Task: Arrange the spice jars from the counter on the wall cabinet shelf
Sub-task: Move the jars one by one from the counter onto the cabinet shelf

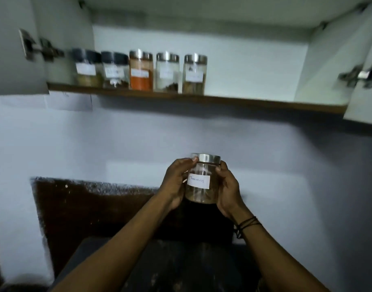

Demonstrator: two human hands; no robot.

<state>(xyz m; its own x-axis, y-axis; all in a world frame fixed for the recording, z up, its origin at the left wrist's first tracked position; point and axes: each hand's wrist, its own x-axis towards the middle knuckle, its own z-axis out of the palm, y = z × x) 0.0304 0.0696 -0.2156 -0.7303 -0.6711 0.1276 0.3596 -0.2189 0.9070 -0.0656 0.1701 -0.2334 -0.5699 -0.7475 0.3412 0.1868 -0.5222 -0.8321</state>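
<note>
I hold a clear glass jar (200,182) with a silver lid and a white label reading "Cinnamon" in front of me, below the shelf. My left hand (175,182) grips its left side and my right hand (228,190) grips its right side. Up on the wooden shelf (254,102) of the open wall cabinet, several labelled spice jars stand in a row at the left: two with black lids (87,68) (114,70), an orange-filled one (141,70), and two more with silver lids (167,72) (194,74).
The shelf is bare to the right of the jar row. Cabinet doors hang open at the left (14,49) and right (364,81), with metal hinges. A dark counter (180,266) lies below my arms, against a white wall with a dark patch (86,207).
</note>
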